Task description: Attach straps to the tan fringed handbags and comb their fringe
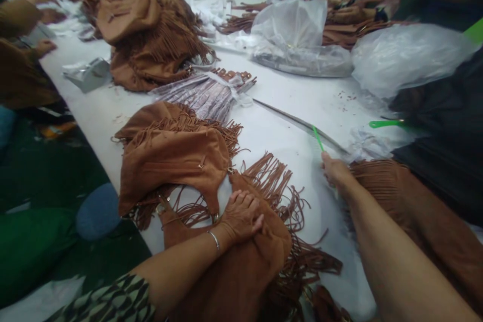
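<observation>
My left hand [241,215] lies flat on a brown suede bag [271,229], fingers stretched out. Long fringe [271,176] spreads from the bag's right side over the white table. My right hand [335,171] is raised to the right of the fringe, fingers closed around a thin green comb-like tool [317,138]. Its exact kind is hard to make out. Just beyond the left hand lies another brown fringed bag [173,156] with a zip. A long metal ruler-like strip [298,121] lies behind the right hand.
Brown bags [147,30] are piled at the back left, near a bundle of wrapped straps [204,91]. Clear plastic bags [407,58] lie at the back right. A green-handled tool [385,124] and brown fringed material [392,196] are to the right. Other people stand around the table [94,126].
</observation>
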Demonstrator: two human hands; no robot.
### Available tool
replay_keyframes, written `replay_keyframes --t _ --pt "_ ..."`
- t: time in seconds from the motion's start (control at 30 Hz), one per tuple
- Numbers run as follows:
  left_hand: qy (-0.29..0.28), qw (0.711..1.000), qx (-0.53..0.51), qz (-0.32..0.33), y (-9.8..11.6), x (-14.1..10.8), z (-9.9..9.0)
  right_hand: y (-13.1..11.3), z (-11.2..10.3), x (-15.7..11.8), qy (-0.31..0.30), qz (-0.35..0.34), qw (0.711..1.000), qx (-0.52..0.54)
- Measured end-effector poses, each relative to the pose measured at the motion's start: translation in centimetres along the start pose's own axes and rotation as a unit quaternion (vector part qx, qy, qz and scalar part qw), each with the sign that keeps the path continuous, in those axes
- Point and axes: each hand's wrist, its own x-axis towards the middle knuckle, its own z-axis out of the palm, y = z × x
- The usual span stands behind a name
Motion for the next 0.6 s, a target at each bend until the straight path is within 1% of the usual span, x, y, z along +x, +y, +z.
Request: replay_keyframes --t 0.07,0.1,0.17,0.23,0.33,0.4,0.43,0.5,0.6 --pt "-0.004 1.000 0.004 -0.001 0.0 0.1 0.0 -0.8 0.5 -1.3 -0.014 -0.001 0.998 0.056" --pt "-0.007 1.000 0.007 -0.001 -0.1 0.2 -0.1 -0.9 1.0 -2.7 -0.021 -0.002 0.997 0.077" --pt "-0.017 1.000 0.010 -0.002 -0.1 0.2 -0.2 -0.2 2.4 -6.7 -0.023 -0.012 0.994 0.107" --pt "-0.029 1.000 0.009 -0.004 -0.2 0.2 -0.4 1.6 4.2 -11.9 -0.014 -0.014 0.993 0.113" --pt "-0.051 0.999 0.009 -0.008 -0.2 0.0 -0.6 5.2 7.4 -20.1 -0.016 -0.008 0.996 0.087" --pt "-0.065 0.998 0.012 -0.009 -0.1 -0.3 -0.7 7.3 9.3 -24.2 -0.028 -0.001 0.998 0.061" --pt "-0.071 0.997 0.014 -0.007 0.0 -0.4 -0.8 8.1 10.2 -25.5 -0.034 0.003 0.998 0.048" --pt "-0.083 0.996 0.020 0.003 0.2 -0.4 -1.1 9.1 11.5 -26.6 -0.040 0.015 0.999 0.016" --pt "-0.113 0.992 0.025 0.044 0.3 0.5 -1.6 9.4 12.3 -26.0 -0.041 0.042 0.997 -0.045"
